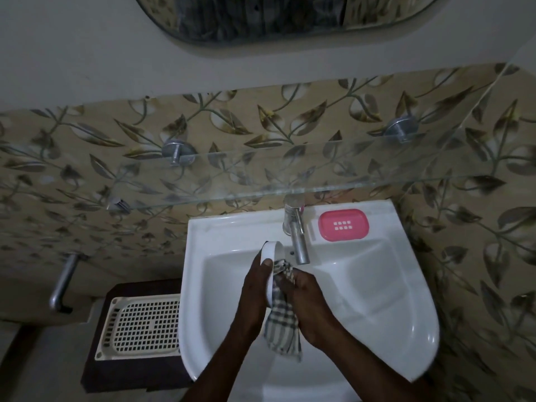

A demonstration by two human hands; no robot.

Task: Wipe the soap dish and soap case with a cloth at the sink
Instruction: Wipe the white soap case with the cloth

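Sink (pixel 377 300): showing a white bowl and a back ledge.
Basket (pixel 142 323): lying just left of the sink.
Left hand (pixel 255 288): hovering over the sink bowl, clasping the white soap case (pixel 271 249) on edge.
Right hand (pixel 307 300): hovering over the sink bowl, clenching the checked cloth (pixel 282 323) against the case.
Soap dish (pixel 343 225): resting, pink, on the sink's back ledge, right side.

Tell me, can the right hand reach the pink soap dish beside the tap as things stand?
Probably yes. The right hand grips the checked cloth; the pink soap dish lies uncovered on the sink rim right of the tap, nothing between them.
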